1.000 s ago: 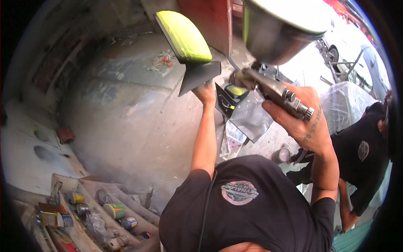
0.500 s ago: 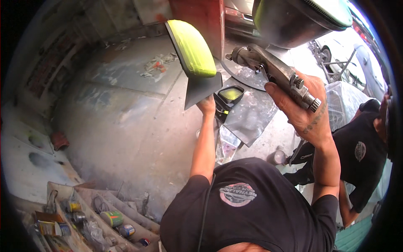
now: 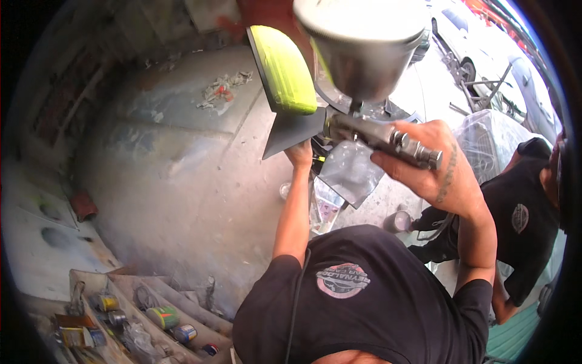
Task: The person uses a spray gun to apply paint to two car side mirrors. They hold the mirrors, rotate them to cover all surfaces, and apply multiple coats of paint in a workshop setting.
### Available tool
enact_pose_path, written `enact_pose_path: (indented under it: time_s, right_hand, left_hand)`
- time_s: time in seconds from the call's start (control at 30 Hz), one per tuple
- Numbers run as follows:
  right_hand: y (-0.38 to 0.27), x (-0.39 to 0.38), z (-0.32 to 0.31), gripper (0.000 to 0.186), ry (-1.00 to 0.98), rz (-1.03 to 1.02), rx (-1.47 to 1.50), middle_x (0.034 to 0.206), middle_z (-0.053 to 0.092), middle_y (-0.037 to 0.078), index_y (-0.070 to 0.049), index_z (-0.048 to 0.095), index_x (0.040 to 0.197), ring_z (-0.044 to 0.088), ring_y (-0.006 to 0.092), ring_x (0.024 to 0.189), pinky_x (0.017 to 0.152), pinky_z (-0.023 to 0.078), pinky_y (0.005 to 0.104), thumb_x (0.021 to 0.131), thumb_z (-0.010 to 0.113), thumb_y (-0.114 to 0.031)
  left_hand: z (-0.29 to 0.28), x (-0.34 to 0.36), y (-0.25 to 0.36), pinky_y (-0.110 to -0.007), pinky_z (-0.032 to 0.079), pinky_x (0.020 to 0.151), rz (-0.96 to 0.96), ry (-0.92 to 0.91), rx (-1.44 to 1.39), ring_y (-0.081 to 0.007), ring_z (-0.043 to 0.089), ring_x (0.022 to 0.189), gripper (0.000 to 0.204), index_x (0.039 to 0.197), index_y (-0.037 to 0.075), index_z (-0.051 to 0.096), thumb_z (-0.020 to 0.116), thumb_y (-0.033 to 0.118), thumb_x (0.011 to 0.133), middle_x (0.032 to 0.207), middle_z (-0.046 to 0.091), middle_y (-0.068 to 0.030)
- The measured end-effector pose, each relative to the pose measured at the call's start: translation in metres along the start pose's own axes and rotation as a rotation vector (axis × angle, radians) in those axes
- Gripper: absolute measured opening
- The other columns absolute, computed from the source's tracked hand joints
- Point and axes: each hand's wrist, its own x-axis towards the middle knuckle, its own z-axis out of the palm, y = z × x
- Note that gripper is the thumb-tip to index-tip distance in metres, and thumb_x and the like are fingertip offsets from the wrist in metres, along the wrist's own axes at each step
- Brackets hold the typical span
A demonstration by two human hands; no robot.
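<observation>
My left hand grips a side mirror by its black angled base, holding it upright with the bright yellow cover on top. My right hand is wrapped round a metal spray gun, whose large cup rises above it. The gun's nozzle end is beside the mirror's base; whether they touch I cannot tell. Behind my left hand, dark parts with some yellow lie by a grey sheet, partly hidden by the gun and my hands.
A co-worker in a black shirt bends at the right, near plastic sheeting. White cars stand beyond. A wooden shelf of cans is at lower left, a red container by the left wall, and a pot on the floor.
The gun swung up to the right, then came down and left toward the mirror, its cup now more upright. The mirror sits slightly lower and to the right than a second ago.
</observation>
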Motion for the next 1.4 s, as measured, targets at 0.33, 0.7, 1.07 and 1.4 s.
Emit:
enact_pose_path:
  time_s: [0.33, 0.7, 1.07, 1.4]
  right_hand:
    - [0.012, 0.01, -0.023, 0.021, 0.181, 0.078, 0.062, 0.058, 0.058, 0.002, 0.0, 0.071, 0.09, 0.054, 0.0097, 0.048, 0.046, 0.04, 0.0273, 0.09, 0.075, -0.021]
    - [0.037, 0.001, -0.039, 0.022, 0.282, 0.083, -0.235, 0.084, 0.065, 0.007, -0.007, 0.074, 0.104, 0.06, 0.0224, 0.074, 0.068, 0.046, 0.0348, 0.09, 0.075, -0.023]
    - [0.053, -0.027, -0.071, 0.02, 0.318, 0.378, 0.108, 0.075, 0.067, 0.004, -0.01, 0.078, 0.11, 0.055, 0.0109, 0.059, 0.056, 0.044, 0.0279, 0.091, 0.072, -0.014]
    - [0.081, -0.048, -0.07, 0.031, 0.408, 0.459, 0.371, 0.07, 0.068, 0.003, 0.001, 0.076, 0.095, 0.056, 0.0076, 0.055, 0.05, 0.042, 0.0246, 0.088, 0.077, -0.029]
  left_hand:
    - [0.011, -0.022, 0.006, -0.05, 0.043, 0.099, 0.129, 0.037, 0.182, -0.0415, 0.062, 0.11, 0.044, 0.117, 0.001, 0.069, 0.063, 0.041, 0.1, 0.118, 0.069, -0.0188]
    - [0.018, -0.058, 0.014, -0.05, 0.044, 0.094, 0.126, -0.083, 0.156, -0.0406, 0.062, 0.104, 0.033, 0.11, 0.0, 0.07, 0.063, 0.031, 0.098, 0.109, 0.07, -0.0168]
    - [-0.029, -0.043, 0.074, -0.042, 0.046, 0.086, -0.434, -0.384, -0.203, -0.0317, 0.062, 0.092, 0.03, 0.103, -0.002, 0.068, 0.068, 0.025, 0.09, 0.1, 0.067, -0.0157]
    - [-0.071, 0.002, 0.069, -0.037, 0.052, 0.097, -0.422, -0.033, -0.898, -0.0208, 0.067, 0.102, 0.035, 0.114, -0.008, 0.067, 0.075, 0.012, 0.086, 0.11, 0.071, -0.0124]
